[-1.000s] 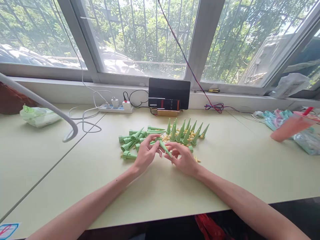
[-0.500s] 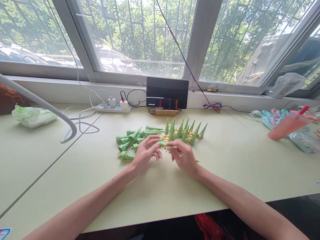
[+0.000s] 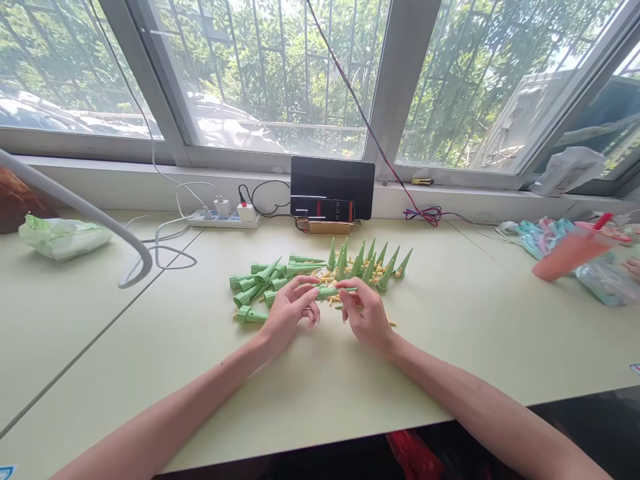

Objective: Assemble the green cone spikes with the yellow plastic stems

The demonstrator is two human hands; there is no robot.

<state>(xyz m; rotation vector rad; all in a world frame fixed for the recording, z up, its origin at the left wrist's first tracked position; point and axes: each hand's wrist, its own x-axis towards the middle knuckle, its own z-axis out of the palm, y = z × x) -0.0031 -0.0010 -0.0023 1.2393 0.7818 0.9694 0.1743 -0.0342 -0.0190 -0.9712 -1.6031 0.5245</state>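
Note:
Between my two hands a green plastic spike (image 3: 327,292) lies level above the table. My left hand (image 3: 291,308) pinches its wide end between thumb and fingers. The thumb and forefinger of my right hand (image 3: 367,312) close on its narrower part; whether they also hold a small peg is too small to tell. Left of my left hand several green spikes (image 3: 253,283) lie in a loose pile, one (image 3: 250,315) apart in front. Beyond my right hand several more spikes (image 3: 369,263) stand upright, points up, among scattered small yellow pegs (image 3: 330,275).
A dark tablet (image 3: 333,180) with a lit phone leans behind on a cardboard box (image 3: 330,227). A power strip (image 3: 225,220) with white cables is back left, near a curved grey tube (image 3: 100,207). A red drink cup (image 3: 573,253) and plastic bags are at right, beside another person's hand (image 3: 633,267).
The spike has turned from slanting down toward me to lying level. My right hand has moved from below its tip to grip its narrower part. The view has shifted slightly.

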